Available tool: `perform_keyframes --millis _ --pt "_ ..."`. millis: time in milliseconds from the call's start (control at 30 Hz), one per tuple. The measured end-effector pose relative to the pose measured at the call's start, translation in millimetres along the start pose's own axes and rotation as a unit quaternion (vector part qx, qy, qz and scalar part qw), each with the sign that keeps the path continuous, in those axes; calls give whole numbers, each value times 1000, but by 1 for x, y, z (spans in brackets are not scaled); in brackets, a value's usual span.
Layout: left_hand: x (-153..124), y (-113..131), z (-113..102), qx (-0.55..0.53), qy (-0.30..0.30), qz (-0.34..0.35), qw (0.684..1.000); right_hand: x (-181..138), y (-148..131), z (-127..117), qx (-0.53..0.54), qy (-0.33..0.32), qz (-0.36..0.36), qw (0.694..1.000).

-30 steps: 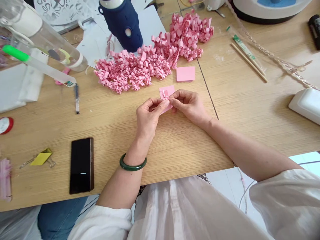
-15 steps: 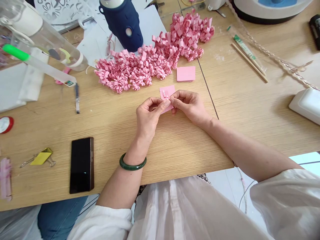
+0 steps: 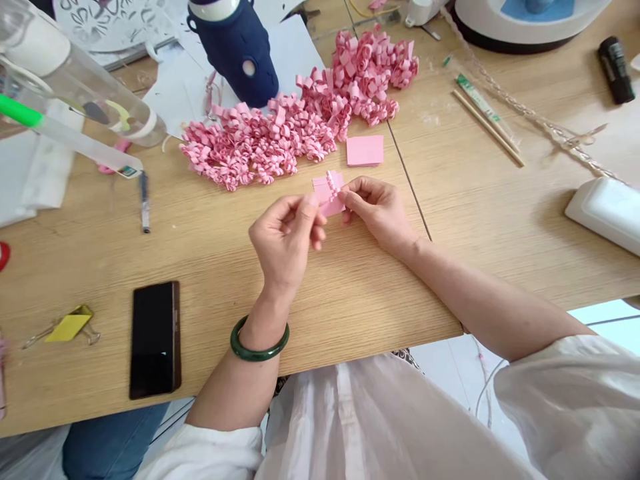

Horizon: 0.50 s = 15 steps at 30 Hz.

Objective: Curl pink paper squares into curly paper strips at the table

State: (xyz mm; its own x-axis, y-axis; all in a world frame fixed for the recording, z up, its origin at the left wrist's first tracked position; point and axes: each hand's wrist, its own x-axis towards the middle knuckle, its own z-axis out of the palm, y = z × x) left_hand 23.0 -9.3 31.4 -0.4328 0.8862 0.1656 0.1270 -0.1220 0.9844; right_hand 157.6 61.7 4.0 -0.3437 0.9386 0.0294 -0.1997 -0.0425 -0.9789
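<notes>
The right hand's grip pinches a seemingly part-curled pink paper piece over the bench, the left hand's hold unclear, while curled pink clusters look finished and flat pink sheets apparently await curling.

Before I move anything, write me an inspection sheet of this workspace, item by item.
Surface: wood-grain table, crossed by a dark seam.
Job's things: pink paper piece between the hands; pink paper stack beyond it; heap of pink paper curls beyond both.
Clutter: phone, binder clip, navy bottle.
Left hand: raised beside the pink paper piece; whether it holds anything, cannot tell.
Right hand: thumb and finger pinching the pink paper piece.
Cables: braided cord across the table's right side; thin cords below the edge.
Surroundings: blue trouser leg below the table's left part.
</notes>
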Motion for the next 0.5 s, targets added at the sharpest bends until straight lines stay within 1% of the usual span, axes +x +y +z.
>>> perform_keyframes --millis 67,167,367,500 --pt "-2 -3 4 -25 -25 -22 999 0 1 0 -2 2 -2 1000" --pt "-2 -10 7 -40 -31 -37 998 -1 2 -1 1 1 -6 1000" --pt "1 -17 7 -33 -37 -28 998 -1 3 -1 19 -35 -7 999" --pt "1 -20 5 -17 -41 -23 999 -1 1 -2 9 -38 -6 999"
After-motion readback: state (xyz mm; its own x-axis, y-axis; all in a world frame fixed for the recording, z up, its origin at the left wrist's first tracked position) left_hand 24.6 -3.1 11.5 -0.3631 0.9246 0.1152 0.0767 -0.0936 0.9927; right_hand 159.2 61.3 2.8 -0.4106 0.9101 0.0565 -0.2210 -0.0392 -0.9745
